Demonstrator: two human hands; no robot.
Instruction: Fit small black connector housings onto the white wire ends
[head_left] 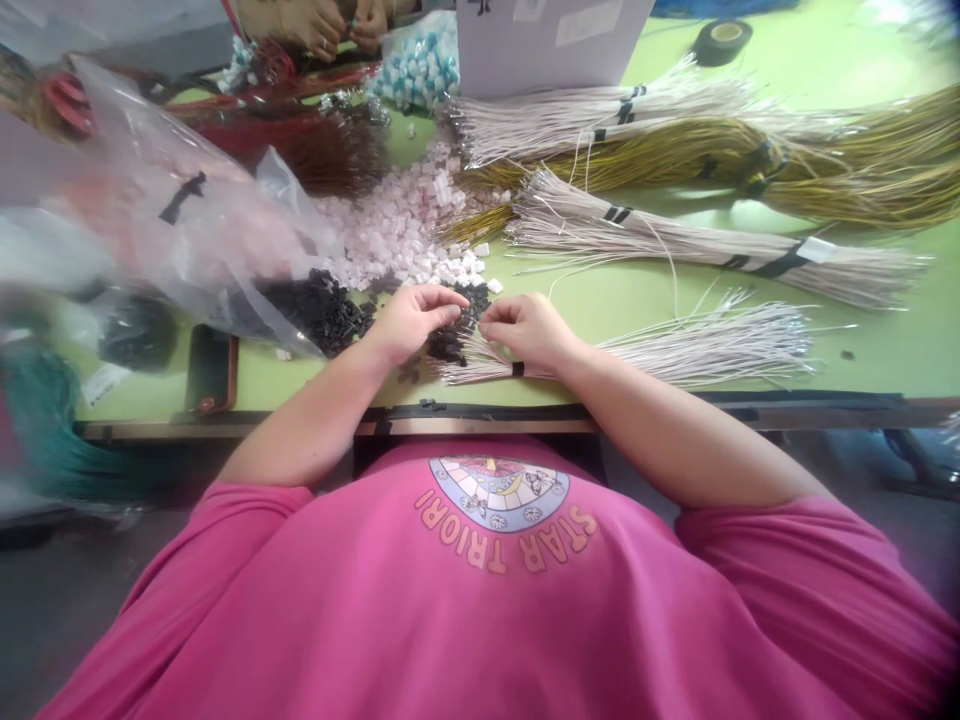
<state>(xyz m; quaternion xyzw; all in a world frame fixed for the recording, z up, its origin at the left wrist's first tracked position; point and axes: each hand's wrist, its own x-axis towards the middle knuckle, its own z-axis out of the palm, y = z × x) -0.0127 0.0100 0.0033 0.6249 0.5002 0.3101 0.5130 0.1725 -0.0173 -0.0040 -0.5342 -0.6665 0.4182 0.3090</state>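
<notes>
My left hand (417,318) is closed in a pinch above a pile of small black pieces (459,335). What its fingertips hold is too small to make out. Close beside it, my right hand (529,328) also pinches, thumb against forefinger, with its contents hidden. The two sets of fingertips almost meet. Beneath my right hand and forearm lies a bundle of white wires (690,345), bound with black tape. Small white plastic housings (405,225) are heaped just beyond my hands. More black pieces (330,312) lie left of my left wrist.
Further white wire bundles (675,235) and a yellow wire bundle (795,165) stretch across the right. A clear plastic bag (195,210) covers the left, near a phone (211,368). Black tape (721,42) sits at the back. Another person's hands (322,25) work opposite.
</notes>
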